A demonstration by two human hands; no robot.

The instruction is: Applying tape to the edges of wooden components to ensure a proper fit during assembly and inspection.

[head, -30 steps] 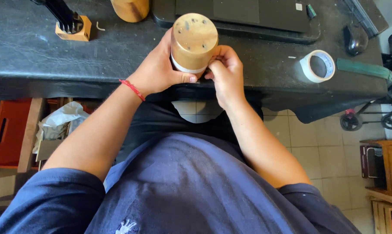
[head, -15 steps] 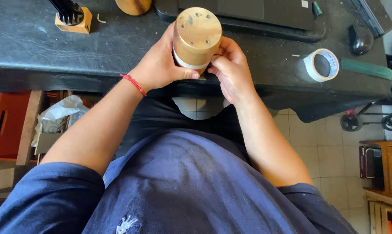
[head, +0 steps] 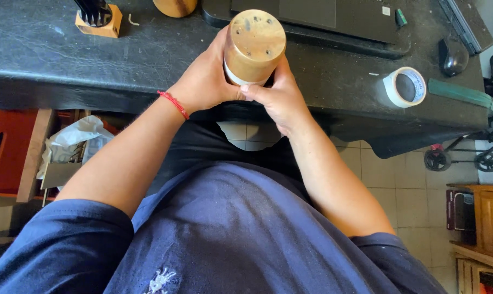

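Dark, scuffed worktop (head: pixel 148 60) spans the upper view. Above its near edge, a round tan wooden cylinder with a pale band at its lower end (head: pixel 253 48) is held end-on toward the camera. Left hand (head: pixel 205 81) wraps its side; right hand (head: pixel 276 95) grips it from below, thumb on the band. A roll of white tape (head: pixel 404 86) lies well apart. Risk: a loosened grip could let the cylinder drop. Compared with half a second ago, the right thumb has shifted across the band.

Navy short-sleeved shirt with small pale chest emblem, thin red cord bracelet on left wrist, black trousers
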